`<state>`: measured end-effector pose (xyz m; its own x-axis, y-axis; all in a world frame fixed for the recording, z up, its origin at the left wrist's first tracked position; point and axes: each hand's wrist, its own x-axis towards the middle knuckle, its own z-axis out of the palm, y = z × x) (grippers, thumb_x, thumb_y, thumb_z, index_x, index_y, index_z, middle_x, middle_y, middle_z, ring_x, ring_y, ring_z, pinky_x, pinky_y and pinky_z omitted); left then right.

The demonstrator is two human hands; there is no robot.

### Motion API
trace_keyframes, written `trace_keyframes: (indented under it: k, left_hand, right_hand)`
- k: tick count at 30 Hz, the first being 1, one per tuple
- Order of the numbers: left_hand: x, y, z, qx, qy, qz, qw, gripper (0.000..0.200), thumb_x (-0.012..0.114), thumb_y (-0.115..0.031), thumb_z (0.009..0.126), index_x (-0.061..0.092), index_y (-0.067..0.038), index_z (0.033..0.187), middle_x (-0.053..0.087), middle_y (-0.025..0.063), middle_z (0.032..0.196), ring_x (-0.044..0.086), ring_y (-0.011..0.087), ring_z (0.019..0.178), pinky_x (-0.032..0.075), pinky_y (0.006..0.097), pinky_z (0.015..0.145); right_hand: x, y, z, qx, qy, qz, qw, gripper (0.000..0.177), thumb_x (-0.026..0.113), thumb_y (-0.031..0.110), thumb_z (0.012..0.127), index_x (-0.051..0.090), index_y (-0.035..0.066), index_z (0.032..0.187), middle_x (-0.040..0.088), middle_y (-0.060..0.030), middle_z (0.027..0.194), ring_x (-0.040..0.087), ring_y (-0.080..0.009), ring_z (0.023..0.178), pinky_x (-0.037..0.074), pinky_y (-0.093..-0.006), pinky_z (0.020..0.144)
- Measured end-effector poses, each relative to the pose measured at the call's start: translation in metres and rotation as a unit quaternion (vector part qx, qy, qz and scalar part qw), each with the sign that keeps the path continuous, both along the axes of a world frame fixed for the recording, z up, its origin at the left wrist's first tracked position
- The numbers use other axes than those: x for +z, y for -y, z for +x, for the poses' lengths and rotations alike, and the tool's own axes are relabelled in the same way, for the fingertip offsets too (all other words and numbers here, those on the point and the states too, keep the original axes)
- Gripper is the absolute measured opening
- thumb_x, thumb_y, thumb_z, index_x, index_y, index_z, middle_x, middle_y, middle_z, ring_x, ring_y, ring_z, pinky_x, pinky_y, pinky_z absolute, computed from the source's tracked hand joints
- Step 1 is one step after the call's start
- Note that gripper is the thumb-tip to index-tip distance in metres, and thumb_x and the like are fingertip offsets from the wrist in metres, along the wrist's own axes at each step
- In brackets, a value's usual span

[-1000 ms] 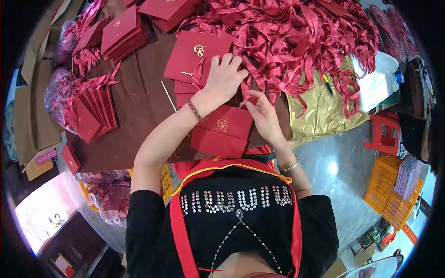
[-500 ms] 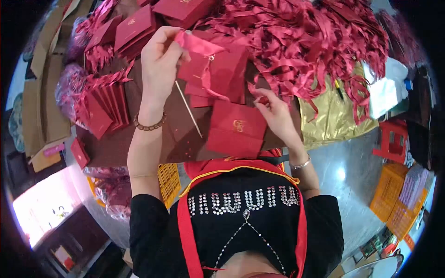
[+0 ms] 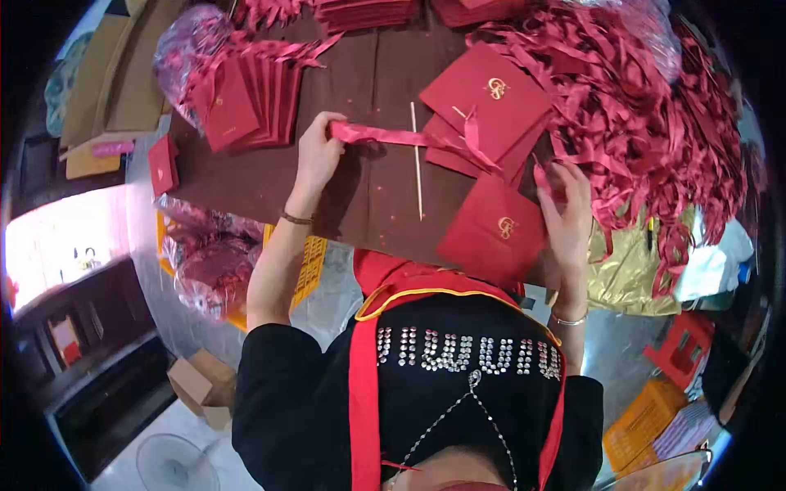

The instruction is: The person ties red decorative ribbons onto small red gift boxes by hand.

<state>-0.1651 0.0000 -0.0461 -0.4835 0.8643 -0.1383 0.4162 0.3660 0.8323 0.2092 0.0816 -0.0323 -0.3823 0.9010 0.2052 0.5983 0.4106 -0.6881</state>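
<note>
My left hand [image 3: 321,151] is closed in a pinch on the end of a pink-red ribbon [image 3: 381,135]. The ribbon stretches right, across a thin pale stick [image 3: 417,164], to a stack of dark red envelope-like pouches [image 3: 489,86] with a gold monogram. On the near side lies another red pouch [image 3: 495,233] bearing the same mark, close to the table's front edge. Beside it, my right hand [image 3: 569,209] has its fingers curled around a bit of red ribbon [image 3: 544,178]; its fingertips are partly hidden.
A large heap of loose ribbons [image 3: 647,139] covers the table's right side, above gold plastic [image 3: 634,274]. Several red pouches [image 3: 237,106] stand fanned out at the left. More pouch stacks [image 3: 368,15] lie at the back. A yellow crate [image 3: 307,266] with wrapped bundles sits below the table.
My view has shifted to the left. My left hand has moved left and toward me, drawing the ribbon out straight from the stack. My right hand remains beside the near pouch.
</note>
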Motion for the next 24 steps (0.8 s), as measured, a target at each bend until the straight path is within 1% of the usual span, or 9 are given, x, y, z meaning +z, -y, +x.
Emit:
trace_keyframes:
  k: [1, 3, 4, 5, 10, 13, 15, 18, 24]
  left_hand:
    - [-0.004, 0.004, -0.001, 0.010, 0.001, -0.002, 1.000, 0.028, 0.055, 0.002, 0.079, 0.058, -0.001, 0.107, 0.060, 0.0068, 0.091, 0.058, 0.0165, 0.086, 0.047, 0.0249, 0.071]
    - [-0.008, 0.009, 0.002, -0.032, -0.261, 0.150, 0.953, 0.035, 0.058, 0.000, 0.078, 0.055, -0.006, 0.113, 0.058, 0.0132, 0.100, 0.060, 0.0242, 0.078, 0.050, 0.0326, 0.066]
    - [-0.002, 0.014, 0.008, -0.022, -0.248, 0.108, 0.963, 0.041, 0.061, -0.002, 0.079, 0.052, -0.009, 0.118, 0.050, 0.0162, 0.115, 0.057, 0.0318, 0.090, 0.049, 0.0360, 0.072]
    - [0.000, 0.015, 0.012, -0.043, -0.325, 0.129, 0.936, 0.044, 0.056, 0.002, 0.077, 0.052, -0.011, 0.119, 0.049, 0.0150, 0.118, 0.055, 0.0334, 0.097, 0.048, 0.0377, 0.077]
    - [0.004, 0.031, 0.025, -0.102, -0.468, 0.074, 0.875, 0.048, 0.059, -0.007, 0.068, 0.057, -0.014, 0.115, 0.048, 0.0110, 0.123, 0.043, 0.0286, 0.117, 0.032, 0.0474, 0.092]
    - [0.016, 0.030, 0.034, -0.117, -0.473, 0.112, 0.866, 0.043, 0.062, -0.012, 0.065, 0.060, -0.013, 0.108, 0.049, 0.0075, 0.124, 0.040, 0.0266, 0.119, 0.026, 0.0497, 0.094]
    - [0.012, 0.028, 0.035, -0.130, -0.468, 0.108, 0.868, 0.031, 0.065, -0.015, 0.070, 0.063, -0.013, 0.100, 0.055, 0.0031, 0.115, 0.045, 0.0238, 0.113, 0.028, 0.0468, 0.092]
    - [-0.001, 0.026, 0.031, -0.130, -0.483, 0.096, 0.861, 0.016, 0.066, -0.022, 0.080, 0.064, -0.013, 0.093, 0.060, -0.0017, 0.094, 0.053, 0.0171, 0.098, 0.030, 0.0390, 0.086]
    - [-0.003, 0.025, 0.038, -0.145, -0.465, 0.111, 0.866, 0.010, 0.066, -0.017, 0.080, 0.063, -0.014, 0.089, 0.061, -0.0008, 0.089, 0.056, 0.0173, 0.092, 0.031, 0.0383, 0.085]
  right_hand:
    - [0.007, 0.000, -0.003, -0.007, 0.008, 0.010, 1.000, 0.040, 0.065, 0.005, 0.080, 0.054, 0.003, 0.118, 0.050, -0.0145, 0.124, 0.048, -0.0288, 0.116, 0.039, -0.0339, 0.097]
    - [0.014, 0.001, -0.006, -0.011, 0.011, 0.002, 1.000, 0.041, 0.065, 0.007, 0.080, 0.053, 0.004, 0.119, 0.048, -0.0139, 0.127, 0.046, -0.0284, 0.118, 0.035, -0.0359, 0.100]
    - [0.014, 0.000, -0.006, -0.019, 0.025, 0.031, 0.999, 0.041, 0.065, 0.008, 0.080, 0.053, 0.004, 0.120, 0.049, -0.0136, 0.126, 0.046, -0.0285, 0.117, 0.036, -0.0363, 0.099]
    - [0.015, 0.000, -0.006, -0.029, 0.037, 0.060, 0.997, 0.041, 0.065, 0.009, 0.080, 0.053, 0.005, 0.120, 0.049, -0.0132, 0.125, 0.047, -0.0286, 0.117, 0.036, -0.0367, 0.099]
    - [0.022, 0.003, -0.012, -0.003, 0.143, 0.182, 0.973, 0.032, 0.065, 0.008, 0.081, 0.059, 0.006, 0.112, 0.055, -0.0117, 0.118, 0.051, -0.0286, 0.110, 0.039, -0.0366, 0.092]
    - [0.011, 0.007, -0.017, 0.019, 0.066, 0.116, 0.991, 0.024, 0.065, 0.008, 0.079, 0.061, 0.004, 0.103, 0.060, -0.0122, 0.108, 0.054, -0.0313, 0.102, 0.041, -0.0398, 0.089]
    - [0.007, 0.013, -0.025, 0.071, 0.012, 0.031, 0.997, 0.021, 0.064, 0.006, 0.079, 0.061, 0.003, 0.100, 0.062, -0.0133, 0.099, 0.057, -0.0316, 0.095, 0.043, -0.0395, 0.086]
    - [0.000, 0.017, -0.031, 0.097, 0.055, 0.054, 0.992, 0.021, 0.063, 0.010, 0.082, 0.061, 0.003, 0.101, 0.062, -0.0141, 0.098, 0.057, -0.0323, 0.093, 0.044, -0.0386, 0.083]
    - [-0.001, 0.015, -0.024, 0.071, 0.039, 0.012, 0.997, 0.019, 0.062, 0.010, 0.083, 0.062, 0.001, 0.100, 0.062, -0.0151, 0.094, 0.058, -0.0328, 0.092, 0.046, -0.0374, 0.080]
